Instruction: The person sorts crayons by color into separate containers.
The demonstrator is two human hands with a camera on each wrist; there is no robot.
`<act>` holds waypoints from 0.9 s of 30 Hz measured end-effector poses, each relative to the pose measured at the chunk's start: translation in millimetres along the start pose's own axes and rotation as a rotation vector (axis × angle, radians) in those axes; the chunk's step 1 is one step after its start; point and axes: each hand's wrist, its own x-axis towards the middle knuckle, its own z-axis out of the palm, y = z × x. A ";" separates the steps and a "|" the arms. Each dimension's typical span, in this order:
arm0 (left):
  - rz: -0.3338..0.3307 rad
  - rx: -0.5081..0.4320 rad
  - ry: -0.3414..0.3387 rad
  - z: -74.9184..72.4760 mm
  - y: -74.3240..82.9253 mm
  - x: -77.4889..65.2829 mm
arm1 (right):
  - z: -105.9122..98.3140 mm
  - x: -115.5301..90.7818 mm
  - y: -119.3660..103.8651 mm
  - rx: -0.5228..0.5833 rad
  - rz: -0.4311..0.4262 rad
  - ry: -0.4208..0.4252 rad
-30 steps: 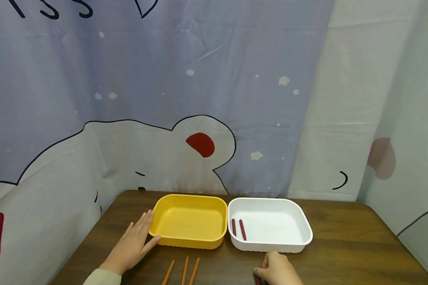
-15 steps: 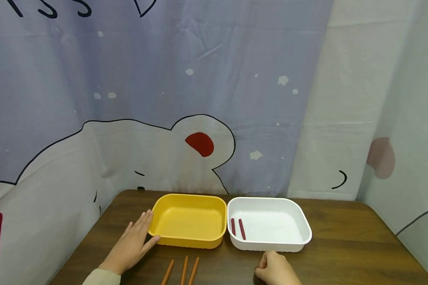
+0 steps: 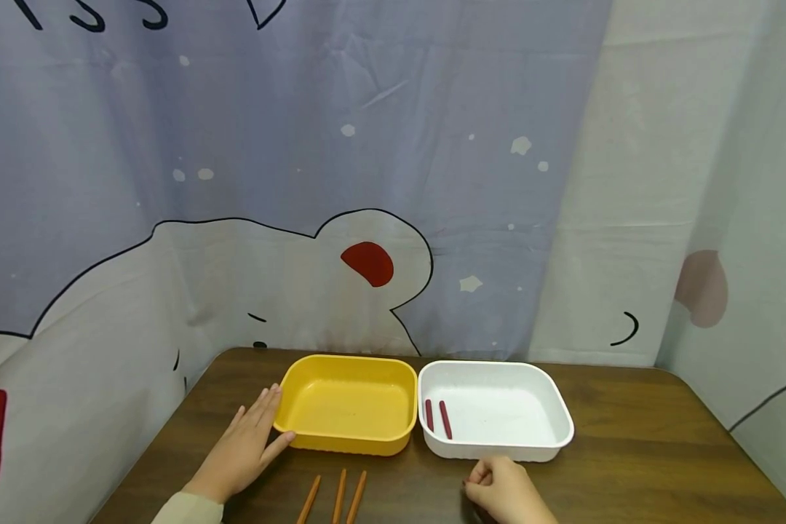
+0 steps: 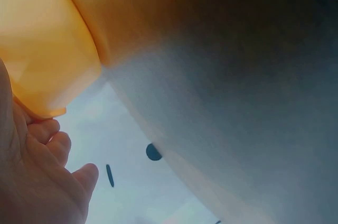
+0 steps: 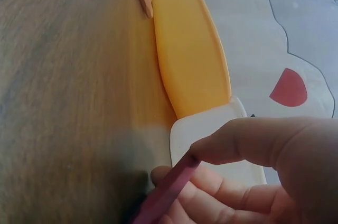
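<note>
My right hand (image 3: 507,491) pinches a slim dark red stick (image 5: 166,192) between thumb and fingers, low over the table just in front of the white tray (image 3: 511,415). In the head view its fingers hide most of that stick. Two similar dark red sticks, one of them this stick (image 3: 445,420), lie inside the white tray near its left wall. My left hand (image 3: 242,445), fingers straight, rests against the left side of the yellow tray (image 3: 347,442). The left wrist view shows its fingertips at the edge of that tray.
Three orange-brown sticks with tapered tips, such as this middle stick (image 3: 339,498), lie near the front edge of the view. Both trays stand side by side on the brown wooden table (image 3: 642,444). A patterned curtain (image 3: 485,182) hangs right behind the table.
My right hand has shifted very slightly and its fingers have turned around the dark red stick, which showed below them earlier. My left hand stays against the yellow tray.
</note>
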 end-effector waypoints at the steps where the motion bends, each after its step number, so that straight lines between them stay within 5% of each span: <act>1: 0.000 0.002 0.000 0.1 -0.3 0.1 | -0.2 0.0 0.4 0.019 -0.006 -0.007; 15: 0.015 0.004 0.013 -3.8 2.4 -0.1 | -0.1 1.7 4.4 0.491 0.093 -0.234; 27: 0.006 -0.002 0.009 -4.0 2.0 -0.6 | -8.0 0.2 -6.8 0.668 0.101 -0.276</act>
